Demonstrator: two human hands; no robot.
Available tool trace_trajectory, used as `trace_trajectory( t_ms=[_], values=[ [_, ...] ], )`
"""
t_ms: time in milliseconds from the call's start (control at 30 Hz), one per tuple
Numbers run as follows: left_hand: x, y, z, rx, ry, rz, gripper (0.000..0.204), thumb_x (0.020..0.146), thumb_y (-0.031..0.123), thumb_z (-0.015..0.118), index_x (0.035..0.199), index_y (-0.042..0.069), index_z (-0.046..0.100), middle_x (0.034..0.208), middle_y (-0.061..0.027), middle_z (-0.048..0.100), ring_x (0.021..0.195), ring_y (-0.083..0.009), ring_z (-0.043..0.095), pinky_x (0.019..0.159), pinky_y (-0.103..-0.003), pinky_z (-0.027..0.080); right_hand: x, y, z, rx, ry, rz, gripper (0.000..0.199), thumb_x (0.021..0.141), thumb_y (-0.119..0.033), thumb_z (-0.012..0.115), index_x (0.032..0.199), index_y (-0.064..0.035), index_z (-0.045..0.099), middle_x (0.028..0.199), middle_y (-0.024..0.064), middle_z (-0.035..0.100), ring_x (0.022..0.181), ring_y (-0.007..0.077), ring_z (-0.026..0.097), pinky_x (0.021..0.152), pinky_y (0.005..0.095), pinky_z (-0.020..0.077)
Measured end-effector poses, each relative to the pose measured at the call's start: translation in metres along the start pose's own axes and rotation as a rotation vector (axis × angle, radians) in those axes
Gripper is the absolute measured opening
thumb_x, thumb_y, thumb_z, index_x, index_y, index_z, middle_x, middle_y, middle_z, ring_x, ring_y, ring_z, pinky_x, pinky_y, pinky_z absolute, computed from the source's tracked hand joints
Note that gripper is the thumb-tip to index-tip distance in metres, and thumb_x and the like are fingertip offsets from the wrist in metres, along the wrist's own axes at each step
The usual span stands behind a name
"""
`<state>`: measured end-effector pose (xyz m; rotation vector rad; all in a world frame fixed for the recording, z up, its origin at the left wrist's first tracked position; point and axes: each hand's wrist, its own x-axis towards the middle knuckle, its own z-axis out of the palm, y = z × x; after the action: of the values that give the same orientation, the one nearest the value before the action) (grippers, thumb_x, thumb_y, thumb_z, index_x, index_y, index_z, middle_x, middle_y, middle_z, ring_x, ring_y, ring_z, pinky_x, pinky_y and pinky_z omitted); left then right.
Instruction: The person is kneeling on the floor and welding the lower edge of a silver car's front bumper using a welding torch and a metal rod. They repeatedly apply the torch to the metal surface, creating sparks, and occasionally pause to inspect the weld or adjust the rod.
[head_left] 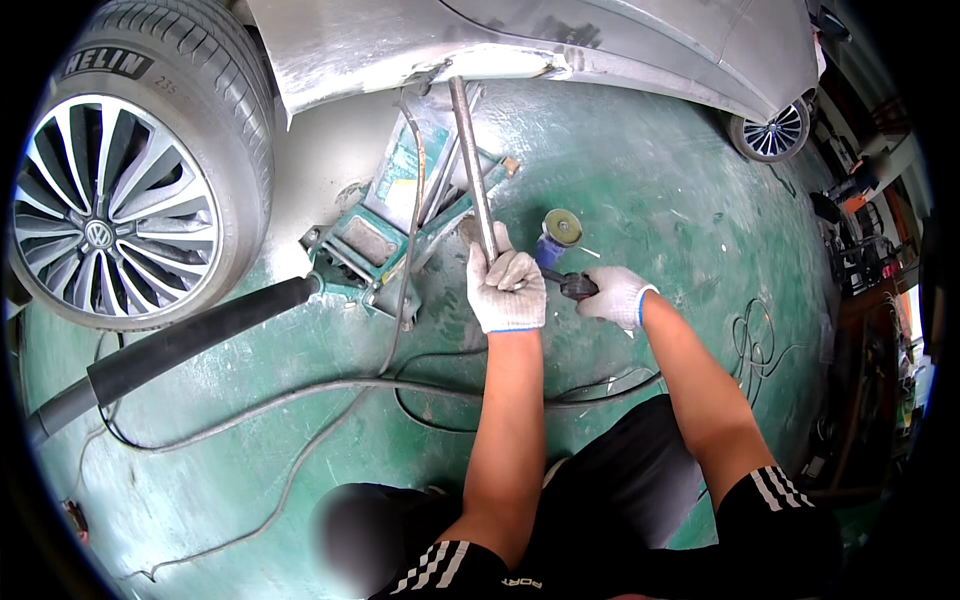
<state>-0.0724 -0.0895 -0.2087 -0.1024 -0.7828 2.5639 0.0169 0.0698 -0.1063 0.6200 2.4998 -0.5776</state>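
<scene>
Here, bar at sill edge, wide floor

The left hand is hiding the metal bar's lower end. The top edge is cutting off the car.

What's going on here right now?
Someone in white work gloves is working beside a grey car. Their left hand grips a metal bar whose far end reaches the car's lower edge; whether it touches is unclear. Their right hand holds a blue-and-black angle grinder, its disc facing up. A green floor jack stands to the left of the bar.
</scene>
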Motion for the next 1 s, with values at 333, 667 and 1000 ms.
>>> trace_trajectory(
  t_ms=[333,667,1000],
  values=[
    [-0.009,-0.001,0.022,-0.026,0.045,0.019,0.039,0.113,0.025,0.057,0.125,-0.011,0.065,0.118,-0.0270,0.078,0.049,-0.0038,0.047,0.050,-0.020,0.042,-0.005,-0.001,-0.003,0.014,-0.006,0.001,0.039,0.082,-0.027,0.071,0.111,-0.0017,0.074,0.088,0.0173,0.076,0.078,0.0273,0.075,0.076,0.0427,0.0588],
    [-0.005,-0.011,0.022,-0.030,0.134,-0.034,0.029,0.112,0.030,0.061,0.129,0.008,0.071,0.114,-0.0197,0.081,0.048,-0.0042,0.043,0.051,-0.020,0.039,0.000,0.005,-0.002,-0.006,-0.005,0.003,0.042,0.082,-0.027,0.073,0.115,-0.0010,0.074,0.088,0.0170,0.076,0.077,0.0261,0.076,0.074,0.0411,0.0592],
    [-0.007,-0.025,0.021,-0.020,0.152,-0.024,0.036,0.111,0.031,0.063,0.116,-0.004,0.069,0.107,-0.0177,0.081,0.047,-0.0056,0.040,0.050,-0.022,0.039,0.004,0.011,0.005,0.087,0.010,-0.010,0.044,0.080,-0.028,0.076,0.115,-0.0003,0.074,0.091,0.0167,0.077,0.078,0.0245,0.076,0.075,0.0401,0.0593]
  ],
)
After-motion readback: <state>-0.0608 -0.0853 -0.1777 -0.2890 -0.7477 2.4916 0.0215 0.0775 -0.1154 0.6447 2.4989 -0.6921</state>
